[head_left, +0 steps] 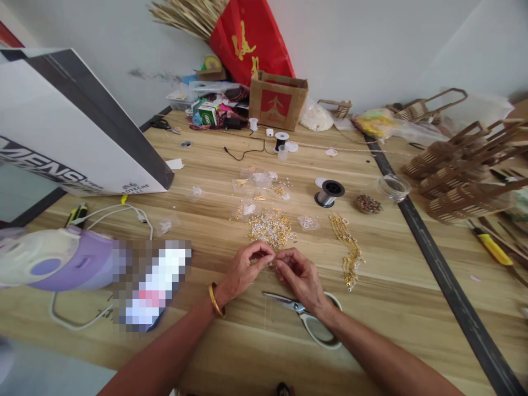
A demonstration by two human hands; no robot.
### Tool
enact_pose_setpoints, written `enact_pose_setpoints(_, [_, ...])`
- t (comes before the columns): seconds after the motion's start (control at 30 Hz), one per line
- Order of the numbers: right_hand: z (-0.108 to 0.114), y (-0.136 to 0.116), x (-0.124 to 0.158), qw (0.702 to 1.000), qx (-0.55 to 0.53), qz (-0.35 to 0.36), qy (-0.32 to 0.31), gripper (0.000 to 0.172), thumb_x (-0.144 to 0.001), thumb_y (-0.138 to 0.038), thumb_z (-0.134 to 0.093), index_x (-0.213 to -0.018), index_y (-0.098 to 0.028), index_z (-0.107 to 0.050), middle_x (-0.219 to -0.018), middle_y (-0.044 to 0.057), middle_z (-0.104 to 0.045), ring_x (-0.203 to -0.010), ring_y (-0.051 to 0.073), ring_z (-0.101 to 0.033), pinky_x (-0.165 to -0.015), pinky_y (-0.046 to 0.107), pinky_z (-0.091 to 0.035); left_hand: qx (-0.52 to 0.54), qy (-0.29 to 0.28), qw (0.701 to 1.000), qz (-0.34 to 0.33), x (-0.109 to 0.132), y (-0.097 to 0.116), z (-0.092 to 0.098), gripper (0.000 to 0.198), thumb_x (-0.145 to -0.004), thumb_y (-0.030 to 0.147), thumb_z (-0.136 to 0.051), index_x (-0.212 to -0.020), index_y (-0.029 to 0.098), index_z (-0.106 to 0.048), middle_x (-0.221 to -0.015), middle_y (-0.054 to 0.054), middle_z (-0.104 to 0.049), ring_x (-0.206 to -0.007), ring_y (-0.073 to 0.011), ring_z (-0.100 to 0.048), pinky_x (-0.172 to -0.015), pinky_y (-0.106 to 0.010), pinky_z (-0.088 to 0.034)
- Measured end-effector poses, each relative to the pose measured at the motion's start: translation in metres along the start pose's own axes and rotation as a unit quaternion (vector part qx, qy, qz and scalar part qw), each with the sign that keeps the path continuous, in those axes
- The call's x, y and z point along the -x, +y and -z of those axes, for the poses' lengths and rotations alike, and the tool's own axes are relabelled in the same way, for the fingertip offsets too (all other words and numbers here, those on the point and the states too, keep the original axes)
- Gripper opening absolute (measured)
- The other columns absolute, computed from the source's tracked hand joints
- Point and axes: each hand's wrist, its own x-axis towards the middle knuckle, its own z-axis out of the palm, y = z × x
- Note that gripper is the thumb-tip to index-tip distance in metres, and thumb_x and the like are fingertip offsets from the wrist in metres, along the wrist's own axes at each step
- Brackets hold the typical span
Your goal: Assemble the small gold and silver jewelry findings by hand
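Note:
Thumb and fingertips pinched, my left hand (249,265) meets my right hand (300,275) at the front of a pile of small gold and silver beads (270,226). Something tiny sits between the fingertips, too small to name; a thin clear thread seems to hang below. My right hand is also closed in a pinch. Beneath its wrist lies a pair of scissors (307,318) with pale handles, partly covered by the hand. Gold chains with small charms (350,250) lie to the right. A small bag of rings (308,222) rests beside the pile.
A spool of silvery wire (329,193) and a cluster of dark beads (368,204) stand beyond. On the left are a phone (159,289), a purple-and-white bottle (78,258) and a large box (74,126). Brown woven baskets (454,170) crowd the right. A cardboard box (277,102) stands behind.

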Motion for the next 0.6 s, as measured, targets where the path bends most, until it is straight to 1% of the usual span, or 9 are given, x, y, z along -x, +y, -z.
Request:
enact_pose_setpoints(0.13, [0.0011,0.0009,0.0005,1.000,0.018,0.003,0.002,0.022,-0.086,-0.040,-0.059,-0.085,-0.017,-0.059,-0.063,-0.002,-0.052,-0.053,0.010,-0.044,-0.049,0.022,-0.036,0.008,-0.006,1.000,-0.010,0.0006,-0.0002,-0.0011,0.012,-0.085,0.025,-0.055,-0.083,0.015,-0.061,-0.085,-0.005,-0.061,-0.083,-0.0160,-0.057,-0.078,-0.026,-0.045])
enact_pose_setpoints(0.27, [0.0023,0.0041,0.0006,1.000,0.021,-0.003,-0.008,0.023,-0.087,-0.040,-0.057,-0.084,-0.017,-0.057,-0.062,-0.003,-0.050,-0.054,0.010,-0.044,-0.050,0.022,-0.035,0.003,-0.002,1.000,-0.002,0.0012,0.0000,-0.0022,0.011,-0.084,0.024,-0.056,-0.082,0.015,-0.062,-0.083,-0.004,-0.062,-0.081,-0.0154,-0.057,-0.077,-0.026,-0.045])
enact_pose_setpoints(0.33, [0.0023,0.0049,0.0002,1.000,0.005,-0.010,-0.010,0.024,-0.087,-0.041,-0.057,-0.085,-0.018,-0.057,-0.062,-0.003,-0.050,-0.053,0.010,-0.044,-0.049,0.022,-0.036,0.005,0.004,1.000,0.009,0.0014,0.0001,-0.0026,0.012,-0.084,0.025,-0.057,-0.085,0.015,-0.063,-0.085,-0.004,-0.064,-0.082,-0.0158,-0.058,-0.078,-0.026,-0.046])
enact_pose_setpoints(0.47, [0.0014,0.0028,-0.0008,0.997,-0.067,-0.038,-0.007,0.027,-0.085,-0.045,-0.059,-0.084,-0.019,-0.053,-0.062,-0.003,-0.051,-0.051,0.010,-0.046,-0.046,0.021,-0.036,0.012,0.016,0.999,0.033,0.0014,-0.0012,-0.0040,0.019,-0.083,0.027,-0.058,-0.095,0.014,-0.065,-0.092,-0.006,-0.067,-0.086,-0.0176,-0.061,-0.079,-0.027,-0.047])
enact_pose_setpoints(0.6, [0.0008,-0.0004,-0.0011,0.996,-0.082,-0.026,-0.005,0.028,-0.086,-0.046,-0.058,-0.083,-0.019,-0.052,-0.062,-0.003,-0.053,-0.053,0.010,-0.047,-0.047,0.021,-0.038,0.007,0.004,0.999,0.042,0.0015,-0.0018,-0.0076,0.018,-0.081,0.027,-0.059,-0.089,0.014,-0.069,-0.087,-0.007,-0.069,-0.082,-0.0181,-0.062,-0.077,-0.028,-0.048])
